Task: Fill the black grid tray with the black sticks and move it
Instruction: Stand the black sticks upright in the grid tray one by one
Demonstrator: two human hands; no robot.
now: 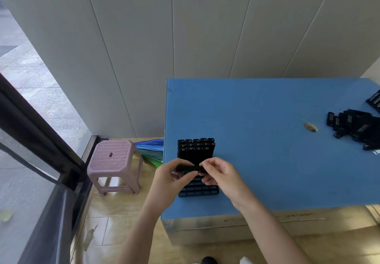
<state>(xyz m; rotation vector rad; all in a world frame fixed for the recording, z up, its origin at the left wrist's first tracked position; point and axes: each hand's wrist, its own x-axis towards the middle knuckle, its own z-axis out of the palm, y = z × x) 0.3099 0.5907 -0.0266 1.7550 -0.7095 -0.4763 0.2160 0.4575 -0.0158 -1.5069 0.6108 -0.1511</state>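
Both hands meet over the middle of the black grid tray (198, 191), which sits on the blue table (267, 140) close to its near left corner. The left hand (174, 178) pinches one end of a black stick (190, 168) and the right hand (221, 176) pinches the other, fingers curled round it, so the stick lies flat with its long axis running from 9 to 3 o'clock. The cells take sticks on end, as the standing sticks (196, 146) show: they fill the tray's far rows at 12 o'clock from the hands, upright and packed tight. The open cells lie directly under the hands and at 6 o'clock, toward the person, so the coming move probably calls for tipping the stick upright and lowering it a short way into the nearest free cell. For the next supply, the loose sticks (355, 130) lie well apart at about 2 o'clock, near the table's right side, and the right hand is the nearer one. The hands hide the tray's middle rows, so how many cells there are filled cannot be told. The loose pile is cut off by the frame's right edge, and the pale print on those sticks is too small to read.
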